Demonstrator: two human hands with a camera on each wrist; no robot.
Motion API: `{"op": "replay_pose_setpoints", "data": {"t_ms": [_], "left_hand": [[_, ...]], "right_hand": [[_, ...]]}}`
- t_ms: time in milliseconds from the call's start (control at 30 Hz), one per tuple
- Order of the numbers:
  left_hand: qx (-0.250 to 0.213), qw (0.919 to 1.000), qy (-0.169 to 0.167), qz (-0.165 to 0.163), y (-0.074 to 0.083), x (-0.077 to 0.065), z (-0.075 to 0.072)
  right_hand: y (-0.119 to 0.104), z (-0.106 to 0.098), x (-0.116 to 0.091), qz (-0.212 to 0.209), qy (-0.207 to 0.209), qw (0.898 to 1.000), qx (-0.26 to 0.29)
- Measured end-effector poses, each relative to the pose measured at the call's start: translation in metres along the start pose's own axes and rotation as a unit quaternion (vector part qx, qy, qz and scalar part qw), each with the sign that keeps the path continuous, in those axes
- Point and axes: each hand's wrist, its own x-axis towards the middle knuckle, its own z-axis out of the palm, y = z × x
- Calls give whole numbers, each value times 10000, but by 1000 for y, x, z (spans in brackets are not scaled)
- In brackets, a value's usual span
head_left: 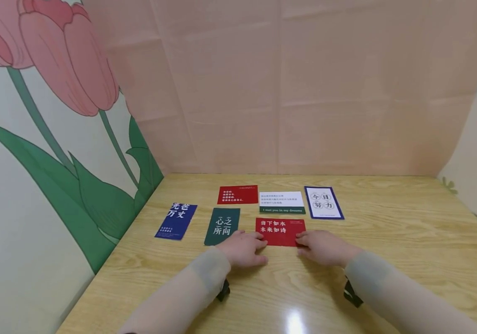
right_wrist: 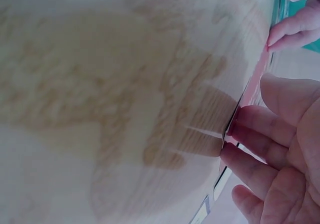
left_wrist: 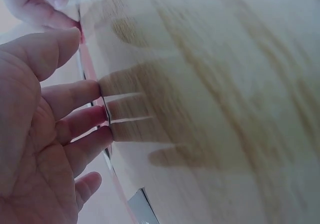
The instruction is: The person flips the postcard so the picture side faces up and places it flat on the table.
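Observation:
A red card (head_left: 281,237) with white lettering lies flat on the wooden table between the two hands. At its left edge, fingertips of my left hand (head_left: 241,249) touch it, the thumb held apart. My right hand (head_left: 327,248) rests its fingertips on the card's lower right corner. Both wrist views show relaxed fingers, those of the left hand (left_wrist: 50,109) and the right hand (right_wrist: 280,149), with the tips down at the surface. A dark green card (head_left: 227,218) lies beside the left hand, its lower right part covered by that hand.
Behind the red card are another red card (head_left: 237,195), a white and green card (head_left: 282,198) and a blue-bordered white card (head_left: 324,204). Farther left lies a blue card (head_left: 176,222). A pink cloth backdrop (head_left: 305,93) hangs at the table's (head_left: 409,241) far edge.

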Motion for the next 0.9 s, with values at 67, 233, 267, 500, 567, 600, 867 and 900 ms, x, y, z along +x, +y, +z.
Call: {"op": "replay_pose_setpoints", "data": {"t_ms": [67, 233, 267, 500, 567, 600, 867, 900], "left_hand": [[-27, 10000, 1, -18, -1, 1, 0], [-29, 10000, -4, -26, -3, 4, 2], [-33, 10000, -13, -23, -3, 4, 2], [8, 10000, 1, 91, -4, 5, 2], [47, 9999, 30, 133, -4, 5, 1], [54, 9999, 45, 144, -4, 5, 1], [55, 9995, 174, 274, -5, 6, -1], [48, 9994, 185, 276, -5, 7, -1]], "right_hand": [[-1, 0, 0, 9, 6, 10000, -32], [-3, -2, 0, 25, 38, 10000, -65], [-3, -3, -1, 24, 38, 10000, -52], [-5, -4, -1, 82, -2, 9999, 59], [-5, -4, -1, 93, -10, 9999, 61], [-5, -4, 0, 97, -8, 9999, 70], [-4, -1, 3, 186, 17, 9997, 172], [-3, -1, 3, 170, 18, 9997, 171]]}}
